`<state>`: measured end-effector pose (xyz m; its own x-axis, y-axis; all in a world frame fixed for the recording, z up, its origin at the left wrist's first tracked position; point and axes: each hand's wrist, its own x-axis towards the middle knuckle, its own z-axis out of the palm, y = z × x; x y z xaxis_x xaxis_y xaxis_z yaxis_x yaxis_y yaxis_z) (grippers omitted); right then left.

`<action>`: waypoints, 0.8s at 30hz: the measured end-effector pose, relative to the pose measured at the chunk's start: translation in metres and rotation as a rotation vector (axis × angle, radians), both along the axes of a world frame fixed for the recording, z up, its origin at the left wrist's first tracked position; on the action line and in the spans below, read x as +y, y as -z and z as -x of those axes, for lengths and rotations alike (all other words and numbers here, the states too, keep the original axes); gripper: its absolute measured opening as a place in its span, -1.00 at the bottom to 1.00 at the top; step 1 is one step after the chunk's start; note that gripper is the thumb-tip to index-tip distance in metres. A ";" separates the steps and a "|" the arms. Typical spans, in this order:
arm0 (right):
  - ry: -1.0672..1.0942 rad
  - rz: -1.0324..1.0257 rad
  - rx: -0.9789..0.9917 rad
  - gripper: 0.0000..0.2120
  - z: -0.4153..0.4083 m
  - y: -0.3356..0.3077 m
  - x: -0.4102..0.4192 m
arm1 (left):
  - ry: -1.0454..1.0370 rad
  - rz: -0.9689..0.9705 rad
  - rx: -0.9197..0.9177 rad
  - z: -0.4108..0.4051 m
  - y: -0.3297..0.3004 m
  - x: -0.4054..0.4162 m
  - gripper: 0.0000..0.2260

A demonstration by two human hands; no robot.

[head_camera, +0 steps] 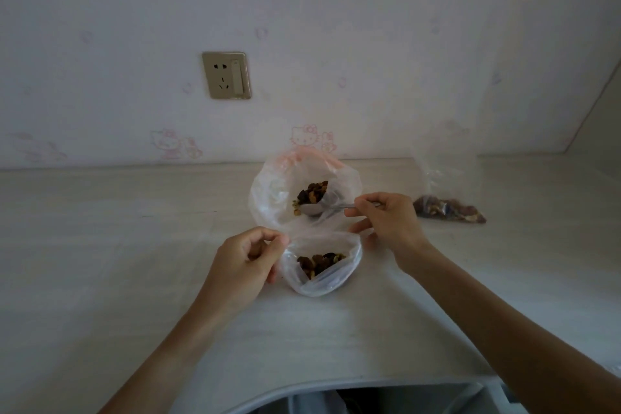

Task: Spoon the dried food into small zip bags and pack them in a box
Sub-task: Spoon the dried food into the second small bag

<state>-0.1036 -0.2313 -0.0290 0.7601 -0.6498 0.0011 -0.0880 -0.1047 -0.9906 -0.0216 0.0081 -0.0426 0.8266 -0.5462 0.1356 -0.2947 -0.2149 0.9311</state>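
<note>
Spilling is the main risk: the right hand [386,222] pinches the spoon [322,207] by its handle, its bowl heaped with dried food [312,193] inside the large bag [268,191] at 12 o'clock. Any tilt on the way to the small zip bag [322,276] at 6 o'clock could scatter pieces on the surface [134,245]. The left hand [248,262] has its grip curled on that bag's rim; if it slips, the mouth may collapse.
</note>
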 end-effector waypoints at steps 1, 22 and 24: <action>-0.007 0.030 0.040 -0.91 -0.003 0.001 -0.001 | -0.014 -0.007 0.024 0.001 -0.002 0.000 -0.79; -0.537 -0.111 0.344 -0.53 0.057 -0.023 0.000 | 0.168 -0.064 0.400 -0.001 -0.019 0.015 -0.47; -0.616 -0.211 0.290 -0.52 0.061 -0.019 0.002 | 0.207 -0.046 0.357 0.003 -0.018 0.013 -0.49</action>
